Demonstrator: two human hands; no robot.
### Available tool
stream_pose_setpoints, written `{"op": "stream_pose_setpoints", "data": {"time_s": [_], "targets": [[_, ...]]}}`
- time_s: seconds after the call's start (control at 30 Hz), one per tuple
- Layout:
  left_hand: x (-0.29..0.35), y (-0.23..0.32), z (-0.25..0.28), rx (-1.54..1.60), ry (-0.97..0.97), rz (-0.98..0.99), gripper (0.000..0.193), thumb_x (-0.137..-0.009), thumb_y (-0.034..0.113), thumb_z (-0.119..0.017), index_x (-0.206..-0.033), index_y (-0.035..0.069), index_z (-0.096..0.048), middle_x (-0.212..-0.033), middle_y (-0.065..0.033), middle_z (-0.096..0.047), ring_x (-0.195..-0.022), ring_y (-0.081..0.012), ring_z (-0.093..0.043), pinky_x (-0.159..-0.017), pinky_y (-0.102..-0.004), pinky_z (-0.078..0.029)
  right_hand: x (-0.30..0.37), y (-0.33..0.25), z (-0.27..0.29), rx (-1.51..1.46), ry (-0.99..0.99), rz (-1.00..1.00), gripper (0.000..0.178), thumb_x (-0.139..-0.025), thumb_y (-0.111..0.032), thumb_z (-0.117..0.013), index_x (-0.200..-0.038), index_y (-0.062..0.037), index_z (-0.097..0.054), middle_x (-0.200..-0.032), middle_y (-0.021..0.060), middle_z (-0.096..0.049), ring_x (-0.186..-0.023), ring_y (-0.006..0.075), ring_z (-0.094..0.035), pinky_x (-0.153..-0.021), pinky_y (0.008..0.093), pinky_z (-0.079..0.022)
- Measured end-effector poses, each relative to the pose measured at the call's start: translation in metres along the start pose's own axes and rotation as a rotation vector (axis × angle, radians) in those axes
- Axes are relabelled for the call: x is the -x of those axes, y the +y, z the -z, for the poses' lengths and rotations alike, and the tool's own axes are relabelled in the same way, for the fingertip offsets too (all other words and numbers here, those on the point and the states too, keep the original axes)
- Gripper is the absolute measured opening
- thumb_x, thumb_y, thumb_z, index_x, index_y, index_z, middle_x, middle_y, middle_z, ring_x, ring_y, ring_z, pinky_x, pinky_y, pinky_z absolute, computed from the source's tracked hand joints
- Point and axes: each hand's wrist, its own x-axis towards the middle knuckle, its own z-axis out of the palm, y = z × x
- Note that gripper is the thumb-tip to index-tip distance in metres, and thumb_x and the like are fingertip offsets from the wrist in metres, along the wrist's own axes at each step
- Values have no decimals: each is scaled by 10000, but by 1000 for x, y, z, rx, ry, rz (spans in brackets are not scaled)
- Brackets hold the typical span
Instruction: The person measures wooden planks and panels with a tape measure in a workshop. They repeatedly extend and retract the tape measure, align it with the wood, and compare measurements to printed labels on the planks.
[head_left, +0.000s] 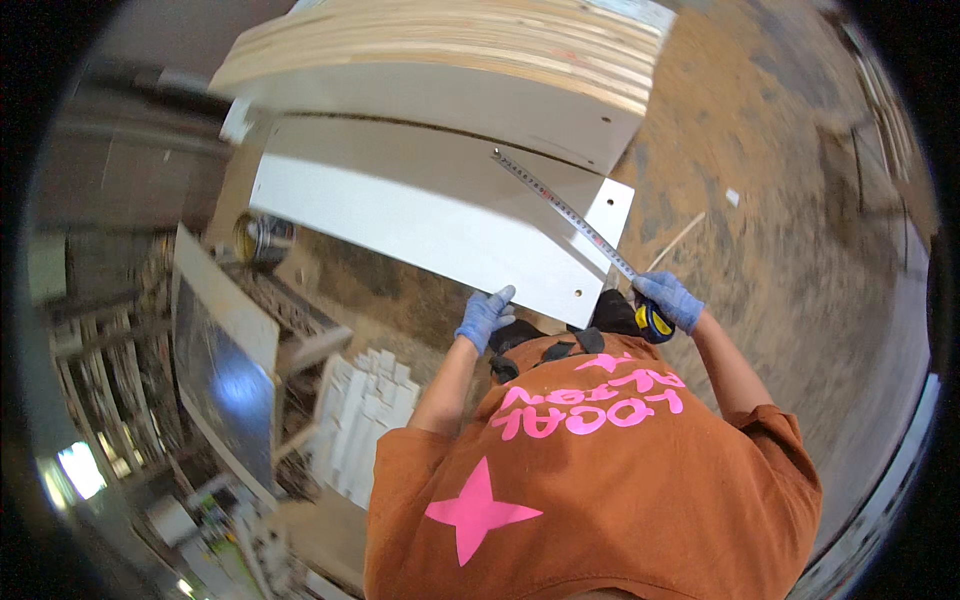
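A long white board (440, 220) with small dark holes near its right end lies in front of me. My left hand (484, 317), in a blue-grey glove, is closed at the board's near edge, with part of its fingers hidden. My right hand (672, 300), gloved alike, grips a tape measure (653, 323) with a yellow and dark case just past the near right corner. Its pulled-out blade (565, 210) runs slantwise over the board up to the far side, where the blade's end lies near the stacked boards.
Behind the white board stands a stack of boards (450, 45) with pale wooden edges. At left are a can (262, 238), a leaning panel (225, 350) and a pile of white strips (365, 425). A thin stick (678, 240) lies on the brown floor (760, 130) at right.
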Motion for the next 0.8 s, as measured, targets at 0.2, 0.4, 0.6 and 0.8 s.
{"op": "stream_pose_setpoints", "data": {"time_s": [0.2, 0.4, 0.6, 0.8], "targets": [[-7, 4, 23, -94, -230, 112, 405, -772, 322, -726, -1058, 79, -573, -916, -20, -581, -742, -132, -573, -620, -268, -545, 33, 39, -124, -481, 375, -144, 374, -905, -375, -515, -800, -33, -626, -717, 35, -601, -653, 115, -556, -612, 248, -449], [-25, -1, 43, -134, -363, 237, 535, -728, 458, -743, -1058, 75, -569, -928, -44, -586, -800, -159, -592, -636, -280, -559, 14, 32, -228, -932, 563, -110, 297, -906, -320, -501, -837, -53, -608, -682, 45, -596, -569, 140, -568, -536, 257, -465], [-18, 13, 40, -65, -343, 255, 757, -721, 520, -721, -1257, 64, -444, -1164, -94, -498, -999, -215, -530, -674, -316, -571, -15, 40, -283, -982, 759, -85, 312, -912, -288, -475, -820, -37, -636, -725, 75, -628, -604, 161, -589, -561, 275, -474], [-29, 5, 46, -54, -376, 255, 558, -716, 508, -731, -1065, 131, -515, -895, -55, -522, -786, -180, -566, -682, -378, -573, -19, 50, -289, -635, 910, -115, 332, -917, -280, -453, -828, -31, -654, -759, 103, -644, -718, 203, -615, -672, 326, -482]]}}
